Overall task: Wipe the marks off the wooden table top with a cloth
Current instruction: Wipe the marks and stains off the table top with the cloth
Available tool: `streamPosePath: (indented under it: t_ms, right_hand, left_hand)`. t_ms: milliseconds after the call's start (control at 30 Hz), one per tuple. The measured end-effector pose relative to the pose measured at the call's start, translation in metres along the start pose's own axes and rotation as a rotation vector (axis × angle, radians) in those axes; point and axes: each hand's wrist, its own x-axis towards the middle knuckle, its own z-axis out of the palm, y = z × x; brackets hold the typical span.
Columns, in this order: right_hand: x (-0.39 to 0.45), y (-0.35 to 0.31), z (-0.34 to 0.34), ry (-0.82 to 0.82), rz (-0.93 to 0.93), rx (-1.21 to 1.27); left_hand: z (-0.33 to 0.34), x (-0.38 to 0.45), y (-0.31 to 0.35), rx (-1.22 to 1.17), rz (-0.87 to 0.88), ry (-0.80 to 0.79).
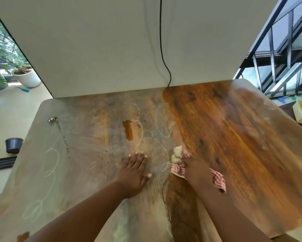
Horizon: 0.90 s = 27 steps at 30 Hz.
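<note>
The left hand point(135, 169) was laid flat, fingers spread, on the chalk-marked table point(234, 137); the cloth point(180, 165) was gripped by the blurred right hand point(195, 172).

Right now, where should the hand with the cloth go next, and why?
Probably sweep the cloth leftward. The right hand holds it at the border between the dark, wiped wood and the dusty left half of the table top, where white chalk loops remain, just beyond the flat left hand.
</note>
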Motion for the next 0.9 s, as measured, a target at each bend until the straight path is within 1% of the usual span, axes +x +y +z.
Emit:
streamPosePath:
  t_ms: [33, 67, 133, 200, 267, 333, 433, 500, 567, 633, 733, 767, 800, 900]
  right_hand:
    - [-0.005, -0.003, 0.005, 0.002, -0.015, -0.011]
    - [-0.014, 0.001, 0.008, -0.013, -0.081, -0.032]
    - [-0.039, 0.015, 0.010, -0.104, -0.198, -0.042]
    - [-0.053, 0.038, 0.004, -0.142, -0.211, -0.044]
    - [-0.050, 0.057, -0.005, -0.132, -0.174, -0.067]
    - [-0.031, 0.060, -0.014, -0.110, -0.110, -0.091]
    - [0.008, 0.038, -0.009, -0.006, -0.009, -0.094]
    - [0.032, 0.015, 0.000, 0.039, 0.020, -0.075]
    - [0.043, -0.006, 0.008, 0.043, -0.017, -0.063]
    - [0.034, -0.013, 0.011, 0.013, -0.111, -0.051]
    - [0.005, 0.007, 0.002, -0.066, -0.244, -0.073]
    - [-0.001, 0.020, -0.003, -0.058, -0.233, -0.075]
    - [-0.001, 0.030, -0.010, -0.049, -0.183, -0.072]
    - [0.037, 0.045, -0.017, -0.024, 0.010, -0.124]
  left_hand:
    - [0.000, 0.002, 0.002, 0.009, 0.000, -0.006]
    - [0.001, 0.006, 0.006, 0.016, 0.002, -0.009]
    - [0.000, 0.012, 0.012, 0.030, 0.004, -0.017]
    - [-0.002, 0.018, 0.018, 0.035, -0.010, -0.024]
    - [-0.004, 0.023, 0.023, 0.036, -0.016, -0.027]
    - [-0.004, 0.026, 0.025, 0.042, -0.006, -0.032]
    - [-0.006, 0.036, 0.020, 0.092, 0.017, -0.027]
    - [-0.012, 0.050, 0.014, 0.126, 0.030, -0.012]
    - [-0.019, 0.069, 0.007, 0.145, 0.029, 0.010]
    - [-0.027, 0.087, 0.001, 0.147, 0.019, 0.042]
    - [-0.031, 0.107, -0.014, 0.129, 0.023, 0.055]
    - [-0.030, 0.110, -0.019, 0.126, 0.030, 0.048]
    - [-0.028, 0.113, -0.023, 0.122, 0.038, 0.043]
    - [-0.020, 0.123, -0.037, 0.078, 0.050, 0.023]
